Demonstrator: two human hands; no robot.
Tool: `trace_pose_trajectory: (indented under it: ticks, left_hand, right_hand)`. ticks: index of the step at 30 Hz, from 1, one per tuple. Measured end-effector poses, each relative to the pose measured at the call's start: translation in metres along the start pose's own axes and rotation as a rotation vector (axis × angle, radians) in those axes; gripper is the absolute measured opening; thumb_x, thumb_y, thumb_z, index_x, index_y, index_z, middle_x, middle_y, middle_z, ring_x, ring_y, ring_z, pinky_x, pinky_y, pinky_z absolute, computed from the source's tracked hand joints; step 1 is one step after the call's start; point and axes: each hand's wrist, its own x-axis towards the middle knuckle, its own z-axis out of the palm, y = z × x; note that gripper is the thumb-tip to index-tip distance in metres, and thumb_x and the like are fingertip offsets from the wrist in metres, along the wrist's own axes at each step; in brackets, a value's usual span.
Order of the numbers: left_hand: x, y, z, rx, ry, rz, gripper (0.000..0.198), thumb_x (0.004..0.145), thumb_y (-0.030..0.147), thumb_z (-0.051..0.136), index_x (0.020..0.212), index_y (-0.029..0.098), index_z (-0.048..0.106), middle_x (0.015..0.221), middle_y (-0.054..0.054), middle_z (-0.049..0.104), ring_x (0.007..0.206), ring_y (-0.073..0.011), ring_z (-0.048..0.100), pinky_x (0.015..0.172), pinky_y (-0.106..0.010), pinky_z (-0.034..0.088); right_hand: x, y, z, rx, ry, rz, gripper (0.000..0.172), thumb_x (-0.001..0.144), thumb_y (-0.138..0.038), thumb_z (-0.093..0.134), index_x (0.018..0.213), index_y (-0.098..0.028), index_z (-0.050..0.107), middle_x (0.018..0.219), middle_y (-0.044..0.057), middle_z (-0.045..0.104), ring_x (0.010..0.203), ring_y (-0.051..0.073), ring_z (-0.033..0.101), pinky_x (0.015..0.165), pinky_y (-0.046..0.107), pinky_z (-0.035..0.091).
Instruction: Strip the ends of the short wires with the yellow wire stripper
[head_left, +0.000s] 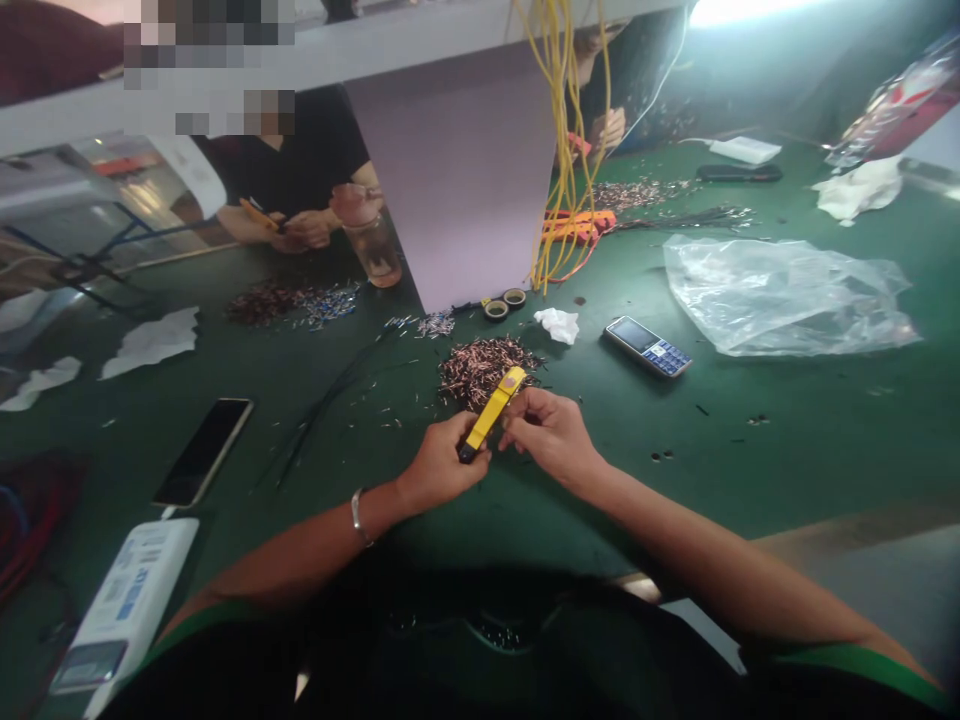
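My left hand (pixel 442 462) is wrapped round a yellow hand tool (pixel 495 412), which looks like a wire stripper with a black end. Its far end points up and to the right. Close beside it, my right hand (pixel 553 435) has thumb and fingers pinched together; whatever may be between them is too small to make out. Just beyond the tool lies a pile of short copper-coloured wire pieces (pixel 476 368). A smaller heap of pale bits (pixel 436 324) sits behind that pile, and thin dark wires (pixel 319 410) stretch along the table to the left.
A keypad phone (pixel 648 346), white tissue (pixel 558 324) and clear plastic bag (pixel 787 300) lie to the right. Tape rolls (pixel 496 310) sit by the pale panel (pixel 465 180), near hanging yellow wires (pixel 559 150). Left are a smartphone (pixel 204 452) and power strip (pixel 131 595). Co-workers' hands (pixel 307 230) work across the table.
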Motion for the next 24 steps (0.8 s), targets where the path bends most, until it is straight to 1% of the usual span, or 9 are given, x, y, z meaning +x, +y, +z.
trace_pose_trajectory:
  ticks: [3,5,7,9,11,13,16,21,24]
  left_hand:
    - [-0.001,-0.008,0.001,0.182,0.06,0.094,0.012,0.073,0.021,0.059,0.085,0.018,0.057,0.066,0.001,0.06,0.058,-0.0136,0.056,0.059,-0.025,0.045]
    - [0.0,-0.016,0.002,0.299,0.096,0.193,0.018,0.072,0.019,0.058,0.09,0.018,0.057,0.07,-0.001,0.062,0.061,-0.0157,0.059,0.062,-0.028,0.048]
    - [0.001,-0.022,0.002,0.386,0.125,0.279,0.027,0.072,0.018,0.057,0.099,0.017,0.057,0.079,-0.005,0.066,0.069,-0.0193,0.064,0.068,-0.032,0.051]
    - [0.003,-0.024,0.003,0.429,0.122,0.318,0.037,0.072,0.017,0.056,0.11,0.016,0.054,0.092,-0.009,0.068,0.08,-0.0226,0.066,0.075,-0.036,0.053]
    - [0.003,-0.024,0.002,0.441,0.098,0.318,0.044,0.073,0.017,0.056,0.117,0.016,0.051,0.098,-0.011,0.068,0.084,-0.0237,0.066,0.077,-0.038,0.054]
    - [0.003,-0.021,0.002,0.432,0.083,0.308,0.047,0.073,0.018,0.055,0.12,0.015,0.049,0.098,-0.012,0.067,0.084,-0.024,0.066,0.075,-0.038,0.054]
    - [0.001,-0.018,0.003,0.405,0.088,0.291,0.046,0.074,0.021,0.056,0.12,0.015,0.049,0.098,-0.012,0.067,0.082,-0.024,0.066,0.072,-0.038,0.054]
    - [-0.001,-0.014,0.005,0.322,0.089,0.267,0.048,0.073,0.023,0.059,0.119,0.017,0.049,0.097,-0.009,0.067,0.082,-0.0232,0.067,0.074,-0.038,0.054]
    - [-0.002,-0.011,0.005,0.296,0.095,0.284,0.05,0.073,0.024,0.059,0.121,0.016,0.048,0.099,-0.01,0.067,0.084,-0.0241,0.067,0.075,-0.04,0.054]
  right_hand:
    - [-0.001,0.001,0.001,0.016,-0.009,0.018,0.007,0.063,-0.016,0.059,0.063,-0.02,0.054,0.049,-0.005,0.058,0.044,0.011,0.056,0.044,0.022,0.042]
    - [-0.001,0.002,0.001,0.04,-0.004,0.029,0.005,0.063,-0.016,0.06,0.066,-0.019,0.057,0.048,-0.005,0.058,0.044,0.011,0.056,0.044,0.021,0.042]
    - [0.0,0.002,0.001,0.081,0.005,0.034,0.008,0.063,-0.016,0.061,0.07,-0.018,0.06,0.048,-0.005,0.058,0.043,0.011,0.057,0.043,0.021,0.042]
    - [0.001,0.001,0.001,0.115,0.005,0.04,0.01,0.062,-0.016,0.063,0.072,-0.018,0.061,0.053,-0.004,0.063,0.043,0.011,0.058,0.042,0.021,0.042]
    - [0.002,0.001,0.001,0.126,-0.004,0.045,0.01,0.062,-0.017,0.065,0.072,-0.018,0.062,0.06,-0.001,0.068,0.043,0.01,0.058,0.041,0.021,0.041]
    - [0.003,0.001,0.001,0.131,-0.018,0.045,0.01,0.063,-0.019,0.066,0.071,-0.018,0.062,0.064,0.0,0.07,0.044,0.01,0.058,0.04,0.021,0.041]
    - [0.003,0.002,0.001,0.128,-0.015,0.044,0.009,0.064,-0.02,0.067,0.07,-0.018,0.062,0.06,0.0,0.069,0.045,0.011,0.059,0.04,0.021,0.042]
    - [0.002,0.003,-0.001,0.105,-0.015,0.034,0.01,0.066,-0.024,0.069,0.07,-0.019,0.062,0.056,-0.001,0.068,0.041,0.011,0.056,0.039,0.022,0.041]
    - [0.001,0.003,-0.002,0.096,-0.029,0.025,0.008,0.066,-0.022,0.067,0.069,-0.019,0.061,0.055,-0.001,0.067,0.041,0.011,0.056,0.039,0.022,0.04]
